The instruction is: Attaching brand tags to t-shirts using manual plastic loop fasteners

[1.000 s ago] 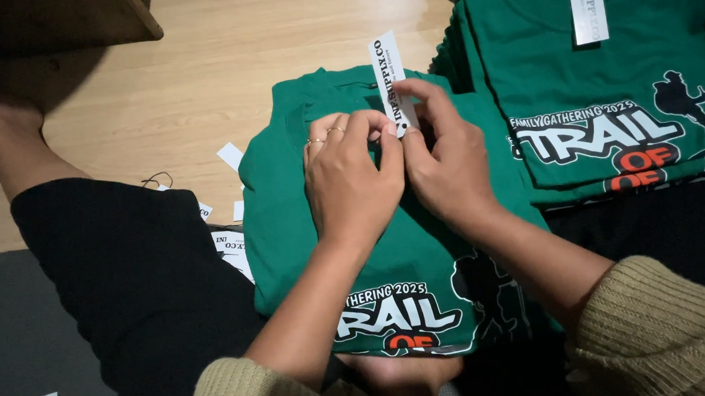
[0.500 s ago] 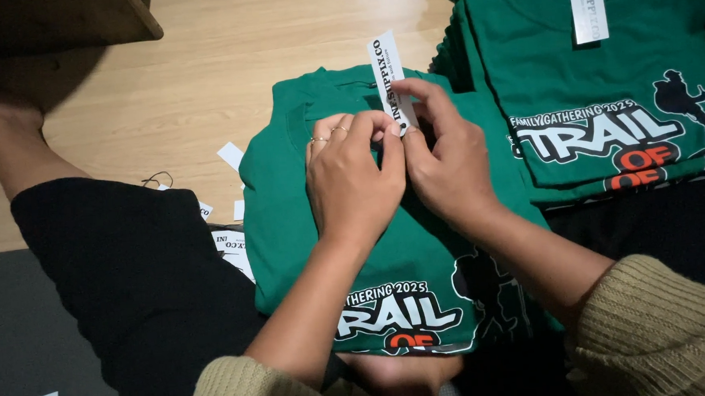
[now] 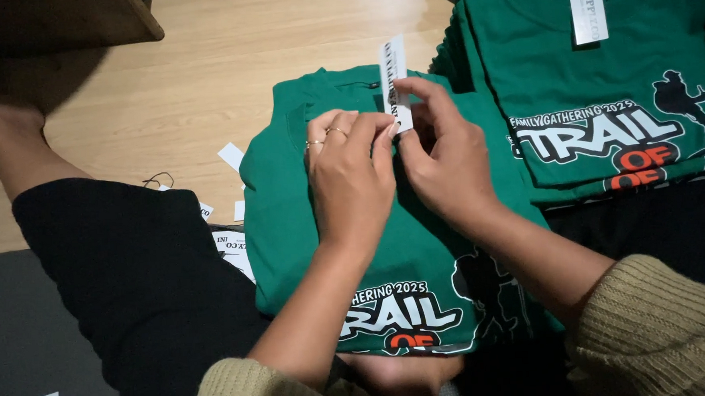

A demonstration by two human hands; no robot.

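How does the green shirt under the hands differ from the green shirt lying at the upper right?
The folded shirt lies on the lap; the upper-right shirt rests farther off. Both hands, left hand and right hand, pinch the near white tag upright; the far tag lies flat, untouched. Both shirts share one printed design.

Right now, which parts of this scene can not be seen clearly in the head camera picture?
- How the white tag joins the green shirt: both hands, left hand and right hand, cover that spot.
- The shirt's lower print: the left forearm crosses it.
- The second shirt: cut off by the top and right edges.
- The paper slips: partly under the black trouser leg.
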